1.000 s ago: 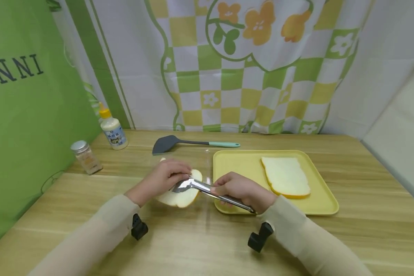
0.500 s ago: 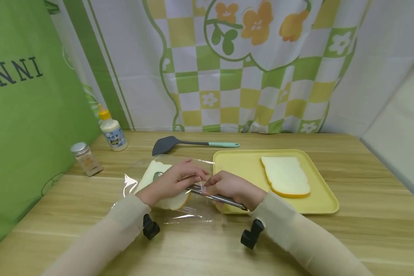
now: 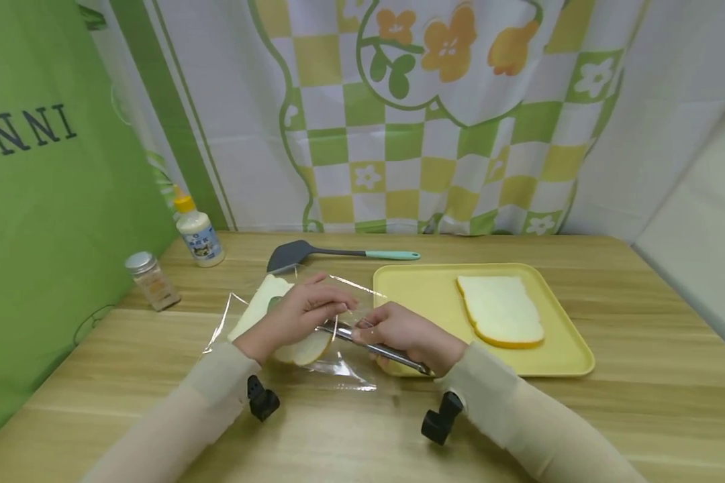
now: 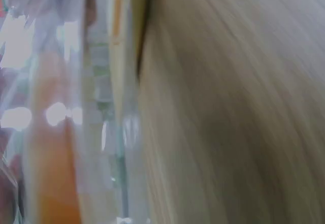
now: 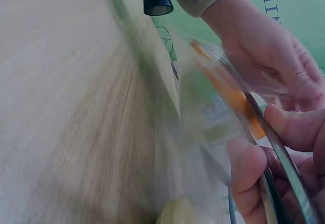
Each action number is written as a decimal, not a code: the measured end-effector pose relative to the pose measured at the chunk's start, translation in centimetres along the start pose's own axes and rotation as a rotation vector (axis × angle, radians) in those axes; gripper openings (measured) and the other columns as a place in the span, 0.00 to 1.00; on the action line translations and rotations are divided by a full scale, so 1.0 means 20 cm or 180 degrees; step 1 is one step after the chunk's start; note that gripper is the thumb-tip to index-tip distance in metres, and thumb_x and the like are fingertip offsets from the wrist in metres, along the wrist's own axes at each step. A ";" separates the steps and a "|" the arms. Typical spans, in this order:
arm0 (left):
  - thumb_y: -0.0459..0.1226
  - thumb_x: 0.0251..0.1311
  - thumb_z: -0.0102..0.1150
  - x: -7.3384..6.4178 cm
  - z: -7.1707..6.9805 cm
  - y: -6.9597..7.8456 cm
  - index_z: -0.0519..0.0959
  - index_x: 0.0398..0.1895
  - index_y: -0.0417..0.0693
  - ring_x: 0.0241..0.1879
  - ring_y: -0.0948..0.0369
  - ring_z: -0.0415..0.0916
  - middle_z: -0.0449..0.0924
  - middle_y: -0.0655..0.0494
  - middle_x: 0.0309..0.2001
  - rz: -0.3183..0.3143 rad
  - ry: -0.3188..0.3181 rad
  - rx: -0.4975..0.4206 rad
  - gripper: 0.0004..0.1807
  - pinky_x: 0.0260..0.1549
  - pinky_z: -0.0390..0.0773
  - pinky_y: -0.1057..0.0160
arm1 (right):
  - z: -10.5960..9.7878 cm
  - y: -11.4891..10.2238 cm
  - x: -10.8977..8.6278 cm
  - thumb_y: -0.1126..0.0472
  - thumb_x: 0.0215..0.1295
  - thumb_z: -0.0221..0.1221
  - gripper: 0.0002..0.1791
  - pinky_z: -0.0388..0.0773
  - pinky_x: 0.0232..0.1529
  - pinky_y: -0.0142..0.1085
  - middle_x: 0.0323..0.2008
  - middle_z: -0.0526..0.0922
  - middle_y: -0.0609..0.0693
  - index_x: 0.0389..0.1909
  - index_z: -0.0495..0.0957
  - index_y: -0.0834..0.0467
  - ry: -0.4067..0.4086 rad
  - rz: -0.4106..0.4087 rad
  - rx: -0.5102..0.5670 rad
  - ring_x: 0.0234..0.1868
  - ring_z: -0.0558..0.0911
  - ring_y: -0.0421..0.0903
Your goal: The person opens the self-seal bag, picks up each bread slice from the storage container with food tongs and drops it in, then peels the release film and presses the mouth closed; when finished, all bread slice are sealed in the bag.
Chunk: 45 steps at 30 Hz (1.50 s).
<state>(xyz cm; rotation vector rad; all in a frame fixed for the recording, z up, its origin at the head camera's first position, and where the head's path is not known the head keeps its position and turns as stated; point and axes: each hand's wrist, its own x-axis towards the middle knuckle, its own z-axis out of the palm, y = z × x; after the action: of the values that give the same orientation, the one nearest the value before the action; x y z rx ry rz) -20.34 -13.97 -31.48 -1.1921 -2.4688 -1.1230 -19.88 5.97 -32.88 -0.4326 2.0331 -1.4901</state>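
My right hand [image 3: 407,332] grips the metal tongs [image 3: 393,355], whose handle end points toward the front right. The head of the tongs reaches left to a bread slice [image 3: 258,307] with an orange-brown crust, inside a clear plastic bag [image 3: 353,384]. The slice is tilted and partly hidden under my left hand [image 3: 305,312]. That hand lies over the bag, its fingertips and thumb pinching the film near the tongs. In the right wrist view, thumb and fingers of the right hand [image 5: 297,153] close around the two tong arms. Blur and film obscure the left wrist view.
A yellow tray [image 3: 413,288] holds another bread slice [image 3: 501,308] on the right. Behind the hands lies a turner [image 3: 338,253] with a mint handle. At the back left stand a squeeze bottle [image 3: 199,235] with a yellow cap and a seasoning jar [image 3: 153,282].
The slice has shifted left and tilted, and the bag around it has become plainly visible. The left hand moved right toward the right hand, which shifted slightly left with the tongs.
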 end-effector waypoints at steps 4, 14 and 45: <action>0.29 0.60 0.53 0.03 0.02 0.03 0.82 0.38 0.42 0.53 0.57 0.75 0.82 0.49 0.46 0.0152 -0.0184 -0.0398 0.08 0.66 0.48 0.47 | 0.01 0.00 0.00 0.65 0.62 0.55 0.11 0.68 0.16 0.29 0.14 0.72 0.49 0.40 0.76 0.70 -0.0008 -0.0123 -0.0048 0.14 0.70 0.39; 0.34 0.52 0.64 -0.04 -0.06 0.02 0.81 0.45 0.44 0.53 0.53 0.74 0.79 0.48 0.51 0.0145 0.0189 0.0889 0.15 0.63 0.45 0.39 | -0.01 -0.01 -0.03 0.64 0.62 0.56 0.11 0.70 0.18 0.29 0.22 0.74 0.51 0.38 0.77 0.71 0.0237 -0.0115 -0.0043 0.17 0.72 0.41; 0.27 0.62 0.50 -0.04 -0.04 -0.08 0.81 0.37 0.40 0.46 0.60 0.79 0.84 0.49 0.40 -0.0126 -0.0507 -0.0575 0.09 0.66 0.49 0.49 | -0.04 0.04 -0.01 0.67 0.57 0.58 0.07 0.66 0.15 0.27 0.14 0.73 0.45 0.29 0.78 0.68 -0.0167 -0.0155 -0.0290 0.13 0.68 0.36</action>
<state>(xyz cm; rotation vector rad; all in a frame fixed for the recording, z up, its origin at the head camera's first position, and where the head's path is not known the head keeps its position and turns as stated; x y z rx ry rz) -21.03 -15.60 -32.22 -1.3356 -2.5622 -1.3356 -20.19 6.96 -33.37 -0.5561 2.0684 -1.4034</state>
